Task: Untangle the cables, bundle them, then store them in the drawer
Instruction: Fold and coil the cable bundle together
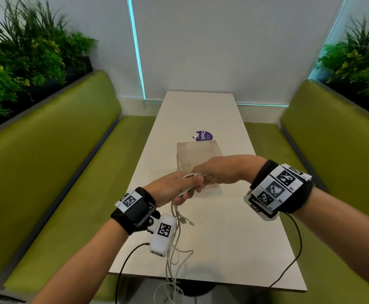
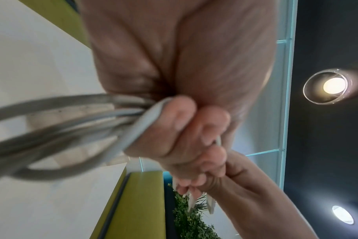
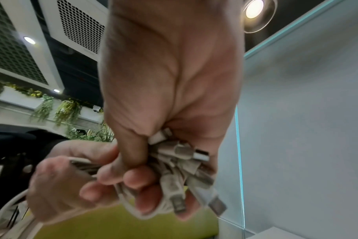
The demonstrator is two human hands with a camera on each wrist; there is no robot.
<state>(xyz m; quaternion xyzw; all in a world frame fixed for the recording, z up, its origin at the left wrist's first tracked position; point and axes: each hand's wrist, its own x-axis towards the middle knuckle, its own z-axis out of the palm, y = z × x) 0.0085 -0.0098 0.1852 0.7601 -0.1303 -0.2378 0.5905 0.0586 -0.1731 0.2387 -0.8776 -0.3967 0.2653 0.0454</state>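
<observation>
Several white cables hang in loose strands from my left hand past the table's near edge. That hand grips the cables in a fist above the table. My right hand meets it from the right and clutches the cables' plug ends in its curled fingers. Behind both hands stands a translucent drawer box on the white table. Both hands are held off the tabletop.
A purple sticker lies on the table beyond the box. Green benches run along both sides, with plants behind them. Black sensor wires trail from both wristbands across the table's near corners.
</observation>
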